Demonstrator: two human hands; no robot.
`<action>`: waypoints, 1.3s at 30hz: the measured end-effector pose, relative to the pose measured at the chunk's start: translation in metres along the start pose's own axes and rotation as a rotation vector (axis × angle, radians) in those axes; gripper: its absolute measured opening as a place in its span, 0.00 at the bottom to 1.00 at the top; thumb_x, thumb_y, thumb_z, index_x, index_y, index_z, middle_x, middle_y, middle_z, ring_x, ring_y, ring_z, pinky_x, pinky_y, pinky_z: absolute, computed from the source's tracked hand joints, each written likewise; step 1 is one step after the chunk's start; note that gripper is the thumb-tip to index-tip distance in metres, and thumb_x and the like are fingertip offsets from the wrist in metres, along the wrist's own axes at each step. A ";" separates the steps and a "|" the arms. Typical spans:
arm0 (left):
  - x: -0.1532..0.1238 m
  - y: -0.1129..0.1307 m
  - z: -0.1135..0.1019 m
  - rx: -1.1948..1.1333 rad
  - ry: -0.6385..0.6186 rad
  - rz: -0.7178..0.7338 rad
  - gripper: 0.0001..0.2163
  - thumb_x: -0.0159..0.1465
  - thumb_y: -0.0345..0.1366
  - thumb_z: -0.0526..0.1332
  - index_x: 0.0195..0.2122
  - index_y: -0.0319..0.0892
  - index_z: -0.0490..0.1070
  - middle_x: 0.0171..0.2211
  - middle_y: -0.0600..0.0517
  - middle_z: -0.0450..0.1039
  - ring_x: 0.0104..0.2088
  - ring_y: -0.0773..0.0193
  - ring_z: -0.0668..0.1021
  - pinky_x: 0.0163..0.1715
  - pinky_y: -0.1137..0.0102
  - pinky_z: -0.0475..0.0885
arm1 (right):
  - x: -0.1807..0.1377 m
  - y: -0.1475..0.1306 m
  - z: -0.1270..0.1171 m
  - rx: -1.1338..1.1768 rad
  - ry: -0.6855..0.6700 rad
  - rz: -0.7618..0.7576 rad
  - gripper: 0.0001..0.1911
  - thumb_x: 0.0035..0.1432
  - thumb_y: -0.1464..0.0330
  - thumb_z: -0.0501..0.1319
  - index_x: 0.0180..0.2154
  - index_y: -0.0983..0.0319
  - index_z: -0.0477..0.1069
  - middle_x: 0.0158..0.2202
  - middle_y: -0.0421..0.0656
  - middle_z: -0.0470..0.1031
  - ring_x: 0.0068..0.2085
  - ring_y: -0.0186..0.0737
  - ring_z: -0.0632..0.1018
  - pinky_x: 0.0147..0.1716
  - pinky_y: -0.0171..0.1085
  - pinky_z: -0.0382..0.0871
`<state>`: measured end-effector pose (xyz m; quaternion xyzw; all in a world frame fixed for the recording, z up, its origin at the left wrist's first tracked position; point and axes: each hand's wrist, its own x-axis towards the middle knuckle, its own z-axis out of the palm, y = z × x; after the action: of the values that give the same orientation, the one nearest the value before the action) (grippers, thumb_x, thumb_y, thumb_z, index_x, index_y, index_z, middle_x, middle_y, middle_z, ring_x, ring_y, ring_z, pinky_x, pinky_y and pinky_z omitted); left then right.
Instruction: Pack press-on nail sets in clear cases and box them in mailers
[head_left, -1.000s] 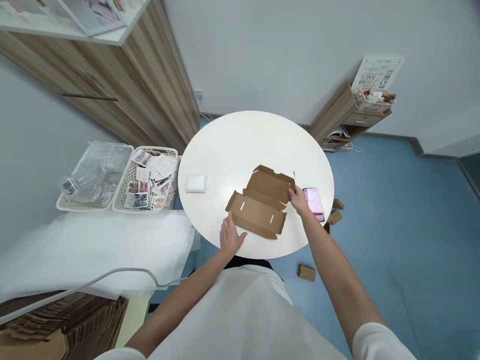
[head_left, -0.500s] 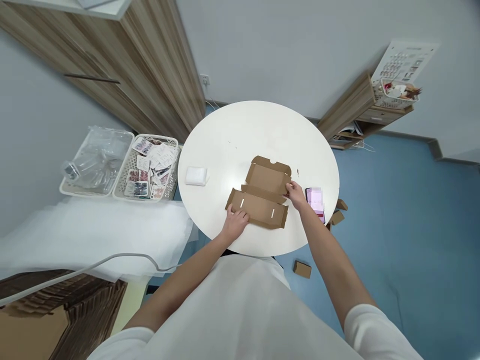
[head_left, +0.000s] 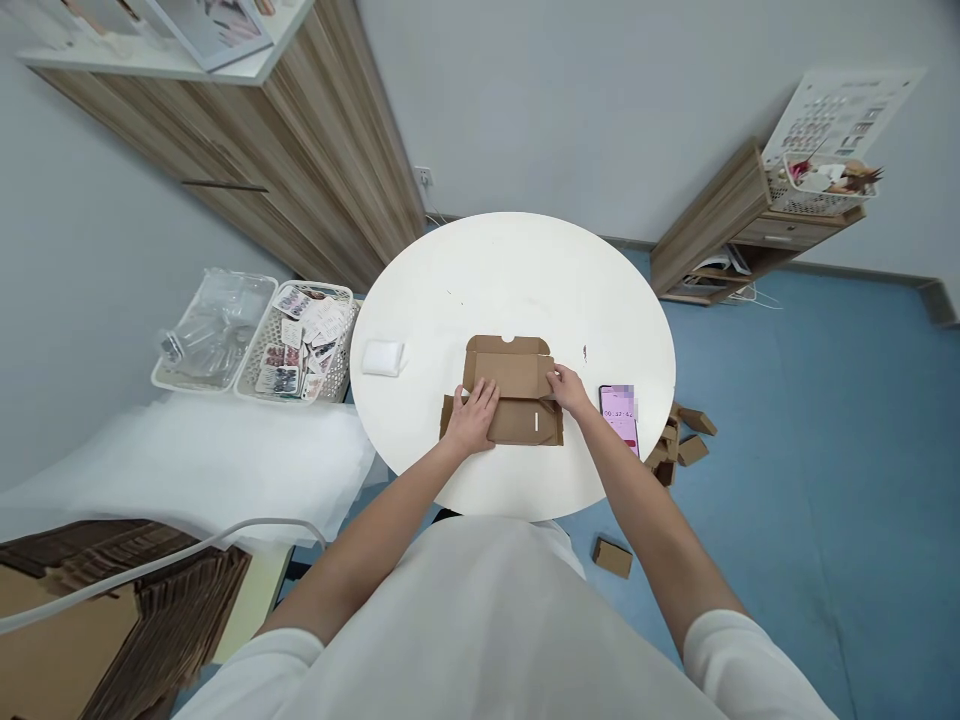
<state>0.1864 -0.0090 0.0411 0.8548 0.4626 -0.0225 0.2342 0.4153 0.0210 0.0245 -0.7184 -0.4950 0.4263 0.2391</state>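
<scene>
A flat brown cardboard box blank (head_left: 510, 375) lies on the round white table (head_left: 517, 270), near its front edge. My left hand (head_left: 474, 418) lies on the blank's left part with fingers stretched out and pressing down. My right hand (head_left: 568, 389) rests at the blank's right edge, fingers closed on the cardboard flap there. A phone (head_left: 619, 414) with a lit pink screen lies just right of my right hand. A small white packet (head_left: 383, 357) sits on the table to the left.
Two white baskets (head_left: 255, 385) stand left of the table, one with clear plastic, one with printed cards. A stack of flat cardboard (head_left: 112, 620) is at lower left. Small folded boxes (head_left: 686, 440) lie on the blue floor. A wooden cabinet (head_left: 315, 150) and shelf (head_left: 720, 230) stand behind.
The blank has been turned square to me and drawn closer. My left hand slid from its left corner onto its surface. My right hand stayed at the right edge.
</scene>
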 end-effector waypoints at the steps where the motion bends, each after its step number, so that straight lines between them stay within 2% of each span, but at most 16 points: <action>1: 0.002 -0.001 0.001 0.001 -0.009 -0.001 0.50 0.39 0.35 0.69 0.61 0.42 0.42 0.62 0.42 0.42 0.61 0.43 0.40 0.56 0.47 0.32 | -0.006 -0.001 0.000 -0.107 0.053 -0.039 0.30 0.55 0.59 0.50 0.57 0.64 0.52 0.50 0.52 0.66 0.50 0.50 0.67 0.48 0.47 0.59; 3: 0.003 -0.002 0.001 -0.026 0.005 0.014 0.50 0.38 0.35 0.70 0.61 0.42 0.44 0.62 0.42 0.43 0.61 0.43 0.41 0.55 0.47 0.31 | -0.023 -0.004 0.001 -0.347 0.113 -0.203 0.41 0.51 0.55 0.53 0.60 0.67 0.41 0.59 0.54 0.52 0.59 0.54 0.55 0.54 0.50 0.49; 4: 0.004 -0.002 0.001 -0.044 0.014 0.021 0.50 0.37 0.34 0.70 0.61 0.42 0.44 0.62 0.41 0.44 0.61 0.43 0.41 0.56 0.48 0.32 | -0.032 -0.004 0.003 -0.467 0.072 -0.324 0.45 0.48 0.53 0.55 0.61 0.67 0.39 0.62 0.54 0.45 0.61 0.55 0.49 0.56 0.51 0.43; 6: 0.005 0.000 -0.002 -0.057 0.012 0.018 0.49 0.37 0.34 0.70 0.60 0.43 0.46 0.61 0.42 0.45 0.61 0.43 0.41 0.56 0.49 0.34 | -0.049 -0.003 0.009 -0.678 -0.131 -0.546 0.51 0.43 0.51 0.59 0.61 0.64 0.38 0.63 0.50 0.40 0.62 0.54 0.43 0.58 0.50 0.34; 7: 0.004 0.001 -0.004 -0.046 0.003 0.010 0.48 0.37 0.35 0.70 0.60 0.44 0.47 0.61 0.42 0.44 0.61 0.43 0.41 0.56 0.49 0.35 | -0.056 -0.002 0.014 -0.762 -0.196 -0.589 0.54 0.39 0.50 0.61 0.61 0.64 0.37 0.63 0.50 0.39 0.62 0.54 0.42 0.58 0.50 0.31; 10: -0.006 0.004 -0.008 -0.013 0.023 -0.034 0.47 0.38 0.37 0.70 0.60 0.44 0.47 0.62 0.43 0.41 0.61 0.43 0.40 0.56 0.49 0.36 | -0.068 0.003 0.029 -0.919 -0.204 -0.553 0.60 0.35 0.53 0.64 0.61 0.66 0.31 0.63 0.52 0.37 0.62 0.53 0.40 0.57 0.53 0.29; 12: -0.022 0.001 -0.006 -0.055 0.131 -0.132 0.49 0.38 0.41 0.70 0.60 0.44 0.45 0.63 0.41 0.38 0.61 0.42 0.38 0.55 0.48 0.39 | -0.069 0.005 0.037 -0.956 -0.168 -0.509 0.60 0.37 0.55 0.64 0.61 0.65 0.30 0.63 0.52 0.36 0.63 0.53 0.39 0.56 0.54 0.29; 14: -0.043 -0.009 0.003 -0.173 0.284 -0.325 0.49 0.41 0.46 0.68 0.61 0.43 0.41 0.62 0.39 0.35 0.61 0.41 0.39 0.54 0.47 0.44 | -0.070 0.006 0.042 -0.964 -0.155 -0.493 0.58 0.39 0.56 0.63 0.61 0.65 0.29 0.63 0.52 0.36 0.63 0.52 0.39 0.56 0.55 0.31; 16: -0.063 -0.024 0.016 -0.377 0.394 -0.585 0.47 0.46 0.47 0.65 0.61 0.41 0.38 0.62 0.36 0.38 0.60 0.42 0.46 0.52 0.49 0.53 | -0.071 0.006 0.044 -0.959 -0.159 -0.489 0.57 0.40 0.56 0.63 0.61 0.64 0.28 0.63 0.51 0.36 0.63 0.51 0.38 0.56 0.55 0.33; 18: -0.075 -0.040 0.029 -0.669 0.399 -0.690 0.42 0.50 0.43 0.63 0.61 0.39 0.39 0.58 0.36 0.49 0.55 0.51 0.62 0.48 0.59 0.63 | -0.072 0.005 0.046 -0.950 -0.171 -0.484 0.57 0.40 0.56 0.62 0.61 0.64 0.28 0.63 0.51 0.36 0.63 0.50 0.37 0.56 0.55 0.35; 20: -0.077 -0.053 0.037 -0.814 0.405 -0.676 0.36 0.51 0.38 0.62 0.59 0.40 0.46 0.52 0.40 0.59 0.46 0.58 0.70 0.43 0.64 0.67 | -0.074 0.004 0.049 -0.941 -0.185 -0.483 0.57 0.41 0.55 0.62 0.61 0.64 0.28 0.63 0.52 0.36 0.63 0.50 0.37 0.56 0.54 0.38; 22: -0.072 -0.059 0.039 -0.846 0.420 -0.653 0.30 0.52 0.34 0.61 0.56 0.39 0.54 0.44 0.45 0.67 0.38 0.63 0.73 0.41 0.66 0.68 | -0.076 0.002 0.053 -0.930 -0.197 -0.487 0.57 0.40 0.56 0.63 0.61 0.63 0.28 0.64 0.51 0.36 0.63 0.49 0.37 0.56 0.52 0.40; 26: -0.063 -0.051 0.031 -0.805 0.462 -0.567 0.17 0.54 0.34 0.57 0.46 0.40 0.67 0.36 0.48 0.69 0.33 0.64 0.72 0.40 0.68 0.67 | -0.078 -0.002 0.065 -0.898 -0.187 -0.482 0.56 0.40 0.57 0.63 0.61 0.62 0.28 0.64 0.50 0.35 0.63 0.50 0.39 0.55 0.51 0.44; 32: -0.069 -0.033 0.026 -0.724 0.445 -0.480 0.25 0.51 0.44 0.62 0.49 0.40 0.63 0.43 0.44 0.65 0.38 0.61 0.72 0.39 0.68 0.67 | -0.083 -0.009 0.081 -0.877 -0.156 -0.469 0.57 0.38 0.58 0.65 0.61 0.62 0.31 0.64 0.50 0.35 0.63 0.50 0.41 0.55 0.50 0.45; 36: -0.064 -0.043 0.020 -0.647 0.374 -0.544 0.16 0.56 0.40 0.56 0.44 0.39 0.64 0.38 0.45 0.69 0.37 0.61 0.73 0.37 0.68 0.66 | -0.088 -0.012 0.088 -0.895 -0.157 -0.457 0.57 0.37 0.59 0.65 0.61 0.62 0.31 0.64 0.49 0.34 0.63 0.49 0.39 0.55 0.50 0.45; 39: -0.058 -0.055 0.012 -0.557 0.232 -0.589 0.10 0.56 0.38 0.56 0.37 0.40 0.67 0.33 0.47 0.72 0.36 0.59 0.74 0.34 0.69 0.65 | -0.093 -0.014 0.091 -0.907 -0.173 -0.444 0.60 0.36 0.56 0.65 0.61 0.63 0.29 0.64 0.50 0.33 0.63 0.50 0.38 0.55 0.51 0.43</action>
<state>0.1115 -0.0344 0.0241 0.5870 0.6987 0.1338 0.3863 0.3174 -0.0653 0.0226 -0.5893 -0.7889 0.1654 -0.0538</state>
